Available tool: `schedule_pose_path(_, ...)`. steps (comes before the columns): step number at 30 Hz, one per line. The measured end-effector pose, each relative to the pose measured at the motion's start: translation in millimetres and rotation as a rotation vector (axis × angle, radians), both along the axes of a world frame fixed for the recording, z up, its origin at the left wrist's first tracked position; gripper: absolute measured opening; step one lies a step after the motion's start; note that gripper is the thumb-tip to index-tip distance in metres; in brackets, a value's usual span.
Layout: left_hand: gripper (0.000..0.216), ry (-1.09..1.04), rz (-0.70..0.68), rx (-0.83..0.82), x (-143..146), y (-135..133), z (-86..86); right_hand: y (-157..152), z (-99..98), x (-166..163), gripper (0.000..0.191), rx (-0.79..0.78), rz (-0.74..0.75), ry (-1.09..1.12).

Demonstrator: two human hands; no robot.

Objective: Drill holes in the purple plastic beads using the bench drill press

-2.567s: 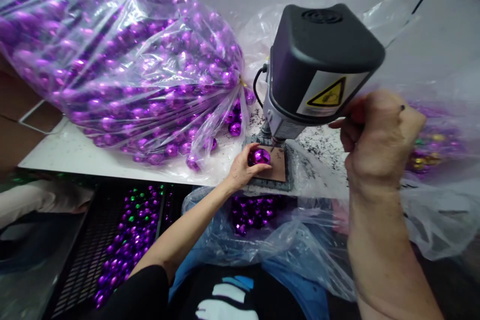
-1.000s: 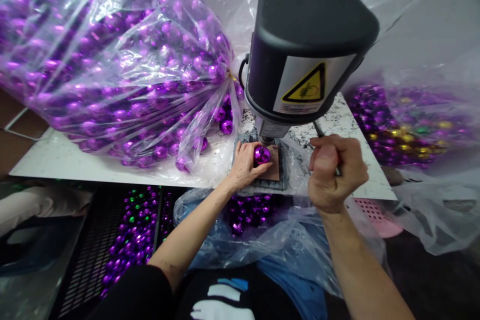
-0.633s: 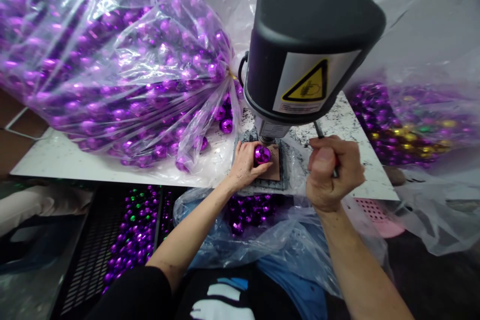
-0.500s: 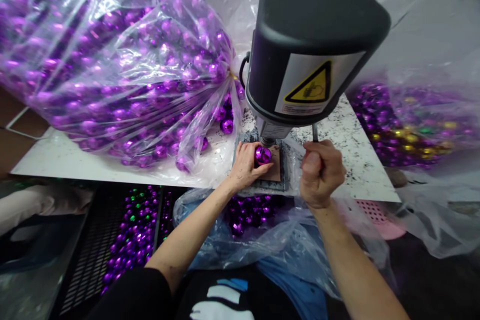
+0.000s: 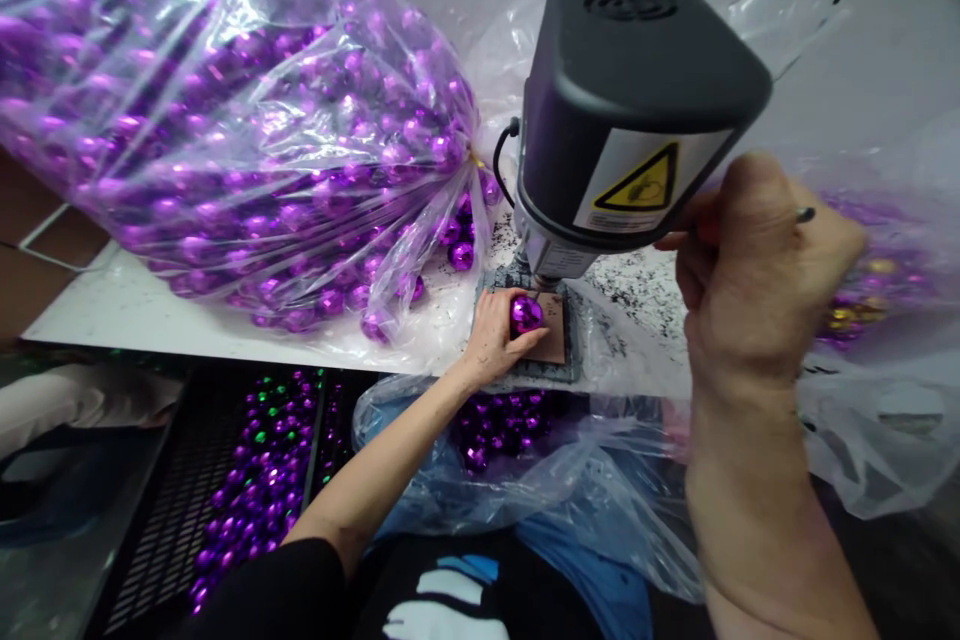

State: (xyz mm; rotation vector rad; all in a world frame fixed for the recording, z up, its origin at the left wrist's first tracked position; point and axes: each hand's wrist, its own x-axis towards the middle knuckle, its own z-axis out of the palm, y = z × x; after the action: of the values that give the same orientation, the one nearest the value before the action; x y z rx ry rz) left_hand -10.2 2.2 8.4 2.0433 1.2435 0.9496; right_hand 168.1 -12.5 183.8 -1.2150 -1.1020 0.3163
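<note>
My left hand (image 5: 495, 332) is closed round a shiny purple faceted ball (image 5: 526, 314), thumb on the near side and fingers on the far side. The ball rests on a brown square board (image 5: 553, 325) on the grey base of a black bench drill press (image 5: 645, 110). Directly over the ball is the drill's chuck (image 5: 547, 280); whether the bit touches the ball I cannot tell. Raised to the right of the motor housing, my right hand (image 5: 757, 270) is wrapped round the drill press lever (image 5: 805, 215), whose dark tip pokes out past the fingers.
A big clear bag of purple balls (image 5: 247, 150) fills the left of the white table (image 5: 97, 310). Dark shavings lie around the base. Below are a black crate (image 5: 180, 510) of purple and green balls and plastic over my lap. At far left is another person's leg (image 5: 67, 405).
My right hand has risen and moved right, towards the camera, with the lever. My left hand keeps the ball in the same place under the chuck.
</note>
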Motion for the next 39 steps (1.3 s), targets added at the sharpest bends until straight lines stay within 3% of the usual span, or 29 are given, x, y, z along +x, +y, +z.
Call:
schedule_pose_path(3,0.053,-0.026,0.024,-0.018,-21.3,-31.4,9.9,1.5,-1.0,1.8,0.047,-0.028,0.0,0.002)
schedule_pose_path(6,0.06,0.091,-0.014,-0.088,-43.3,-64.3,20.2,0.2,-4.6,0.9,0.044,-0.021,-0.005,0.008)
schedule_pose_path(9,0.072,0.194,-0.074,-0.093,-54.1,-72.2,27.1,1.0,-6.5,-1.2,0.041,0.004,-0.036,0.034)
schedule_pose_path(12,0.059,0.19,-0.08,-0.04,-55.4,-42.1,29.3,1.8,-6.9,-1.9,0.041,-0.003,-0.044,0.033)
schedule_pose_path(15,0.037,0.233,0.104,0.043,-52.6,11.8,26.8,0.6,-6.7,-0.8,0.045,-0.048,-0.041,0.025)
schedule_pose_path(17,0.041,0.357,0.265,0.065,-49.8,46.1,23.8,-0.6,-6.7,0.3,0.046,-0.067,-0.042,0.011)
schedule_pose_path(19,0.05,0.524,0.308,0.061,-47.8,71.0,20.8,-1.5,-6.7,1.1,0.047,-0.071,-0.042,-0.005)
schedule_pose_path(21,0.053,0.633,0.323,0.042,-48.4,85.0,18.5,-1.8,-6.8,1.5,0.049,-0.068,-0.035,-0.015)
schedule_pose_path(24,0.051,0.636,0.377,-0.009,-55.3,92.1,15.9,-1.4,-7.0,1.7,0.048,-0.057,-0.016,-0.016)
schedule_pose_path(29,0.045,0.323,0.353,-0.065,-71.9,88.8,14.3,-1.4,-6.6,1.8,0.049,-0.067,-0.002,0.003)
schedule_pose_path(32,0.048,-0.052,0.319,-0.16,-77.2,76.1,20.6,-2.0,-6.7,1.5,0.05,-0.071,0.001,-0.008)
schedule_pose_path(36,0.053,-0.782,0.005,-0.634,-76.8,45.1,31.8,-0.9,-8.4,0.3,0.05,-0.044,-0.003,-0.012)
schedule_pose_path(39,0.055,-0.968,-0.136,-0.882,-71.0,25.3,32.2,0.3,-10.0,0.0,0.05,-0.028,-0.019,0.003)
